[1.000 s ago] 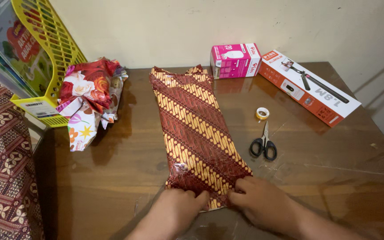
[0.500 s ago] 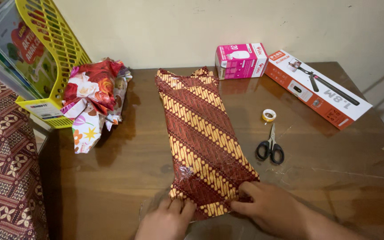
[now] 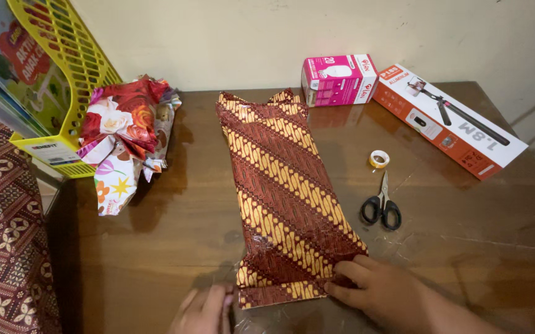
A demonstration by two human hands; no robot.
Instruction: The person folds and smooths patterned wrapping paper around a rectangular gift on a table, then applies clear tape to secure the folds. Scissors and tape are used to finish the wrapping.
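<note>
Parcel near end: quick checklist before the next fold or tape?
1. Right hand pinning the parcel near corner: ok.
2. Left hand on the parcel: not ok, it sits on the table beside the edge.
3. Near flap closed: cannot tell.
4. Tape roll free, right of parcel: ok.
5. Scissors free, shut: ok.
6. Far end folded: not ok, paper stands loose.
</note>
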